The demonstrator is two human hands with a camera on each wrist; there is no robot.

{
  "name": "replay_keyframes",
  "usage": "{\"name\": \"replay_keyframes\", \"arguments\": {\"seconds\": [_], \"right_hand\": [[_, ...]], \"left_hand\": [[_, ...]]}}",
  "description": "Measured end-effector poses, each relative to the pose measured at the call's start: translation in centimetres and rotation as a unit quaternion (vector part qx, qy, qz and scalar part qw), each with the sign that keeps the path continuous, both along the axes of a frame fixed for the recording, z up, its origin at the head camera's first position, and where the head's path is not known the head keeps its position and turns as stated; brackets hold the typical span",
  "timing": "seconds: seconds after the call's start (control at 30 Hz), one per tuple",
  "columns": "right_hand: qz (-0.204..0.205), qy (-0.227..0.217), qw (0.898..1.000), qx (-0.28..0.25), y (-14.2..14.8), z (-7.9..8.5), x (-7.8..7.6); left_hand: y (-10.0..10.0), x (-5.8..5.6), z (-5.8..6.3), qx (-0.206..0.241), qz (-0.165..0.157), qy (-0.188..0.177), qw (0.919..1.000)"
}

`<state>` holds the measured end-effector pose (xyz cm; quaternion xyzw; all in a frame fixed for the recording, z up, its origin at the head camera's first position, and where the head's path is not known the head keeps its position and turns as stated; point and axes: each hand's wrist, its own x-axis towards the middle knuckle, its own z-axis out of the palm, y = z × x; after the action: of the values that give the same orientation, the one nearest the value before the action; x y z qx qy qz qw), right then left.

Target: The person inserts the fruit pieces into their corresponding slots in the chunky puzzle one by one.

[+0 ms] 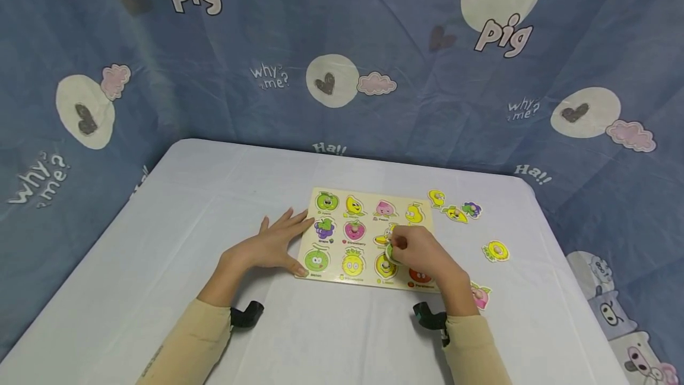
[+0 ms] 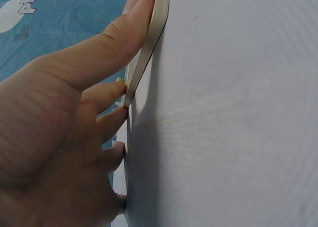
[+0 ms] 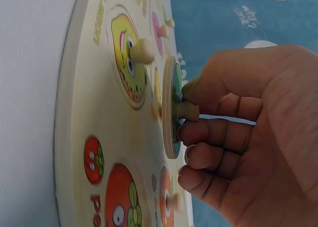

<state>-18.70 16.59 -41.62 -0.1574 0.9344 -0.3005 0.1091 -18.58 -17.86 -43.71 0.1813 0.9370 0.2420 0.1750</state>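
Note:
A wooden fruit puzzle board (image 1: 342, 248) with printed fruit pictures lies on the white table. My left hand (image 1: 269, 243) is spread at its left side, thumb at the near corner and fingertips along the edge. In the left wrist view that thumb (image 2: 107, 50) presses against the board's rim. With the right hand (image 1: 424, 249) I pinch the small wooden knob of a round green puzzle piece (image 3: 170, 110). The piece is tilted on edge over the board's right part, near the lemon piece (image 3: 130, 58). The red persimmon picture (image 3: 119, 197) shows beside it.
Loose knobbed pieces lie right of the board: a yellow one (image 1: 436, 198), a lemon-like one (image 1: 455, 214), grapes (image 1: 472, 210), a pineapple (image 1: 497, 251) and a pink one (image 1: 480, 296) partly behind the right wrist. A blue patterned cloth (image 1: 406, 117) hangs behind the table.

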Motion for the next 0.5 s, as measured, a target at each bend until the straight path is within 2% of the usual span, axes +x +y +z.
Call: {"name": "replay_keyframes", "arguments": {"seconds": [0.5], "right_hand": [[0.027, 0.017, 0.999, 0.022, -1.9, -0.1, 0.2]], "left_hand": [[0.0, 0.1, 0.1, 0.008, -0.006, 0.002, 0.9999]]}}
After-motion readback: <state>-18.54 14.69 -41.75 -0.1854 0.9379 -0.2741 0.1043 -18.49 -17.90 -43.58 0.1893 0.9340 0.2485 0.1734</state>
